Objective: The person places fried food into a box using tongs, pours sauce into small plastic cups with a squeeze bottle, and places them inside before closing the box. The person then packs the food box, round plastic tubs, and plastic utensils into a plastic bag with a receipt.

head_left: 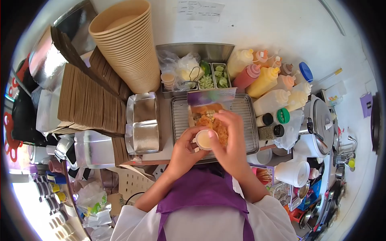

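Cream-coloured round cup (204,139) is clasped by left grip (187,147); right grip (232,146) is spread. Level should be kept above grey metal tray (249,124)'s near edge.

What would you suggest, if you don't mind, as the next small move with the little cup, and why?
I would probably lower the small cup into the open box: the left hand holds it by the box's near end, the right hand is close beside it, and food shows uncovered inside.

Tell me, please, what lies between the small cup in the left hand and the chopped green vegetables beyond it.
In the head view, the orange food in the open box and the box's raised flap lie between them.
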A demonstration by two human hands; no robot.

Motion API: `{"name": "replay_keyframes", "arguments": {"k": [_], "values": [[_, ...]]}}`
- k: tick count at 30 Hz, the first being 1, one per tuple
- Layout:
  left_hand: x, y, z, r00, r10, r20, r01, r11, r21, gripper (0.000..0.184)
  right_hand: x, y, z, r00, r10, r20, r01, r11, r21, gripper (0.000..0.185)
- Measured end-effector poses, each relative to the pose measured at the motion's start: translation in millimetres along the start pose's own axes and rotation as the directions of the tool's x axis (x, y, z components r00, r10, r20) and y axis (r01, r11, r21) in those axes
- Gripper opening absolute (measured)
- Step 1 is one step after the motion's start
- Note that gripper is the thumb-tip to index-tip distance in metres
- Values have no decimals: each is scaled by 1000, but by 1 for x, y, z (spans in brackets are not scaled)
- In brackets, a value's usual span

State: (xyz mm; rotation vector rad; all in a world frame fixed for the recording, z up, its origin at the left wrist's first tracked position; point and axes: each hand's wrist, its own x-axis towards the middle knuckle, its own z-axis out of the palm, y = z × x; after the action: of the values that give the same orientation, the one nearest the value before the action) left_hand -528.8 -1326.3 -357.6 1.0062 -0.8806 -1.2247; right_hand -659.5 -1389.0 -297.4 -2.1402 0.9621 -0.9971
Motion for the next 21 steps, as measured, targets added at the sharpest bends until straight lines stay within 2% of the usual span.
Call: {"name": "replay_keyframes", "arguments": {"k": [2,3,4,6,7,9,10,12,13,15,21], "values": [[-4,1,-4,999,32,5,-32,996,81,57,0,5,-1,961,260,94,-274,941,198,37],[-5,3,-6,999,41,10,-42,987,156,58,-2,11,-1,914,338,227,-393,877,277,34],[-7,5,-8,999,48,16,-51,972,230,59,-2,14,2,874,379,303,-474,803,362,30],[-11,8,-10,999,32,17,-35,968,248,60,-4,17,7,779,427,459,-623,608,492,24],[-12,9,-11,1000,25,18,-29,966,258,60,-6,17,9,784,430,449,-618,607,499,21],[-16,10,-8,998,69,11,-70,985,159,58,-10,15,14,792,434,428,-609,604,514,17],[-17,9,-7,996,90,6,-90,990,109,57,-13,19,19,834,396,384,-550,653,521,16],[-20,8,-8,1000,-19,3,19,998,-63,54,-20,28,28,905,310,291,-423,738,526,13],[-21,7,-8,997,-73,8,73,986,-149,53,-22,27,29,892,339,298,-450,708,544,12],[-23,4,-7,996,-88,12,89,990,-108,51,-24,22,29,864,397,311,-503,643,578,10],[-24,3,1,996,-86,9,86,996,-19,46,-39,35,47,874,450,186,-404,458,792,10]]}}
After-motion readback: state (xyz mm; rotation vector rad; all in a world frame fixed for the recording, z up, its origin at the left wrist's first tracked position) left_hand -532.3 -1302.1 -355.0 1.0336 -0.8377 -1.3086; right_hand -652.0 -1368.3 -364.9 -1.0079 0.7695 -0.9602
